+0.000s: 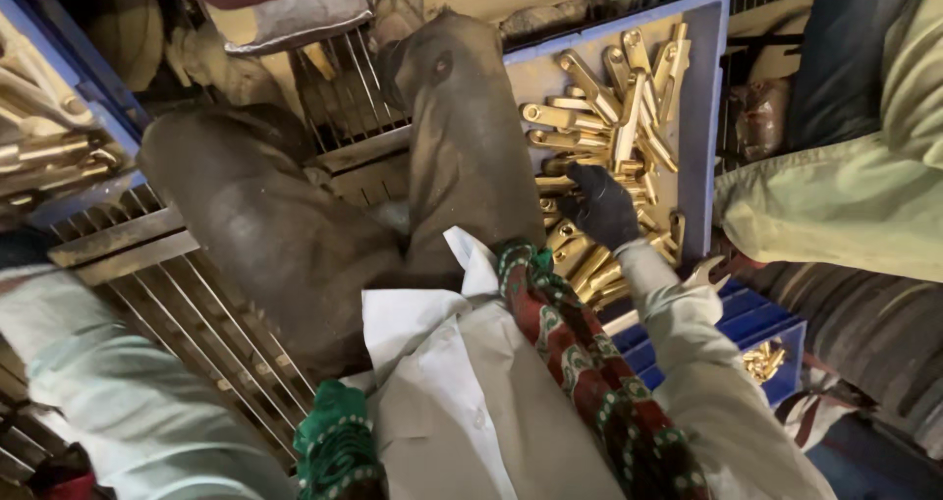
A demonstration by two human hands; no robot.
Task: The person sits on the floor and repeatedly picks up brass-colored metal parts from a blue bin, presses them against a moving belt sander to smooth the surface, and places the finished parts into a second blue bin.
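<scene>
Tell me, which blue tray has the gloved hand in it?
The big pale blue tray at the top, heaped with long brass parts. The right hand, in a dark glove, rests on that pile. The smaller dark blue bin lower down has no hand in it.

Pretty dim and warm overall. Your brightest spot is the brass pieces [629,107] in the blue tray [702,117], which catch a yellowish glare, probably from a light above. The left side sinks into shadow, edges look soft and stretched, and your gloved hand [599,205] reads almost black.
</scene>
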